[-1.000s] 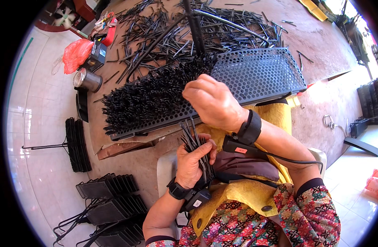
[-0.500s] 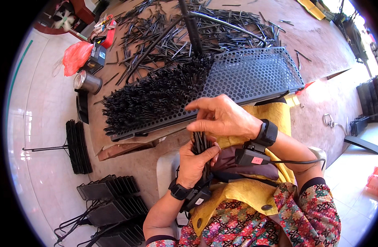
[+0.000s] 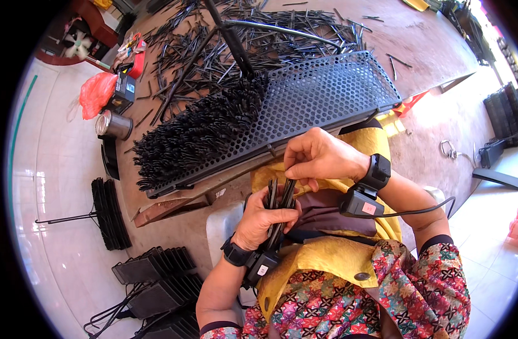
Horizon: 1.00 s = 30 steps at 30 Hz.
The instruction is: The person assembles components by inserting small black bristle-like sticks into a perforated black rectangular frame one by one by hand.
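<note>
My left hand (image 3: pixel 258 217) is wrapped round an upright bundle of thin black strips (image 3: pixel 274 195) in front of my lap. Just above it, my right hand (image 3: pixel 328 157) is closed, thumb and fingertips pinched at the upper end of strips on the bundle's right side. Beyond both hands a black perforated panel (image 3: pixel 332 85) lies slanted across the table edge. Dense black bristle tufts (image 3: pixel 197 130) fill its left part; bare holes show on the right. From its far side rises a black metal pole (image 3: pixel 230 42) with braces.
A pile of loose black strips (image 3: pixel 293 34) covers the far tabletop (image 3: pixel 428 53). At the left stand a metal can (image 3: pixel 113 125), a dark box (image 3: pixel 122 93) and a red plastic bag (image 3: pixel 96 95). Stacked black wire-handled panels (image 3: pixel 154 265) and a bristled broom head (image 3: pixel 110 214) occupy the lower left floor.
My right hand has closed from spread fingers into a pinch at the bundle's top. The left hand keeps its hold on the bundle. The panel and table sit farther left in the picture.
</note>
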{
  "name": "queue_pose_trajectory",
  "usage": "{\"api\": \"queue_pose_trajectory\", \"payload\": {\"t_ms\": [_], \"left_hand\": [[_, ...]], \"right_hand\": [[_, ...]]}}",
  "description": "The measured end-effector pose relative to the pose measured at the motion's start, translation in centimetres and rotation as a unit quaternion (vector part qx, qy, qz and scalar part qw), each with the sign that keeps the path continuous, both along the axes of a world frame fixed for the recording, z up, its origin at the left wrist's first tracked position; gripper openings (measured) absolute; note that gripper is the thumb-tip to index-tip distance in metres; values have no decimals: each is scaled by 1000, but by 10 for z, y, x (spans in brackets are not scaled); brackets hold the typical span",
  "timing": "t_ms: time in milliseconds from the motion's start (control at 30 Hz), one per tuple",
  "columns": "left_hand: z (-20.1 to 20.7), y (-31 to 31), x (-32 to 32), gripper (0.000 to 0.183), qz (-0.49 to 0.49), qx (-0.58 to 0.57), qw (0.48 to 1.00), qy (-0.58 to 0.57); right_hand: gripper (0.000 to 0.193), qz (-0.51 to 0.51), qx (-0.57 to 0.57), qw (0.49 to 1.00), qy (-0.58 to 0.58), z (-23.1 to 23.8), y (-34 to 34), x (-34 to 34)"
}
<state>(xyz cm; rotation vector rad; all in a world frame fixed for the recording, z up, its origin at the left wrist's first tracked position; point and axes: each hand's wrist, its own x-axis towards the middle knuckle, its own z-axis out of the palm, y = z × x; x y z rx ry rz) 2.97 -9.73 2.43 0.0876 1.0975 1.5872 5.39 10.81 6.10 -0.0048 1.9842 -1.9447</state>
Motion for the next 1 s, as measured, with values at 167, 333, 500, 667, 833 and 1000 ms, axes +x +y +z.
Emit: {"api": "queue_pose_trajectory", "payload": {"t_ms": [167,333,500,667,833,1000], "left_hand": [[-2,4,8,37,-16,-11,1000,24],[-3,9,14,37,-40,-27,993,108],[1,13,15,33,-57,-52,989,129],[-3,19,10,27,27,-63,993,94],[13,52,13,21,213,-1,975,68],[12,56,17,23,244,46,968,25]], "right_hand": [[10,19,16,1000,-16,4,0,14],[10,39,32,998,25,-4,6,25],[6,-72,-6,997,39,-7,30,32],[8,-237,-18,966,102,-9,45,39],[15,-365,270,764,458,-21,18,51],[26,-108,373,706,592,-31,-14,74]]}}
